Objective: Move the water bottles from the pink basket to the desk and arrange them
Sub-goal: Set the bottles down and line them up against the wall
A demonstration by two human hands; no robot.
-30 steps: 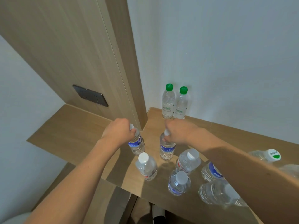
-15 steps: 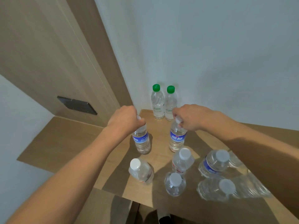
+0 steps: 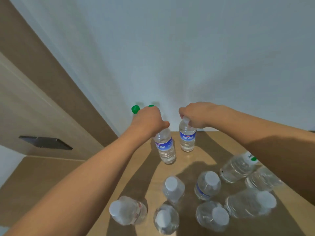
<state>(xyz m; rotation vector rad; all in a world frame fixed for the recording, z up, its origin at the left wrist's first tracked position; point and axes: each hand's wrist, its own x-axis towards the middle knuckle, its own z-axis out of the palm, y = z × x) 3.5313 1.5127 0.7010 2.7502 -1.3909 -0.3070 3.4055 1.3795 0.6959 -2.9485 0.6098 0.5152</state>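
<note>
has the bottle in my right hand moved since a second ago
Yes. The right-hand bottle has gone toward the wall, away from the desk's front edge, closing on the green-capped bottles at the back.

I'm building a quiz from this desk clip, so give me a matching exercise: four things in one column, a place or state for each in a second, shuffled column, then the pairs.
Things
1. clear plastic blue-label bottle on the left
2. clear plastic blue-label bottle on the right
3. green bottle cap
4. dark wall plate

Places or states
A. on the wooden panel at far left
B. gripped at the top by the right hand
C. by the wall, just beyond the left hand's knuckles
D. gripped at the top by the left hand

Pairs: 1-D, 2-B, 3-C, 4-A
</note>
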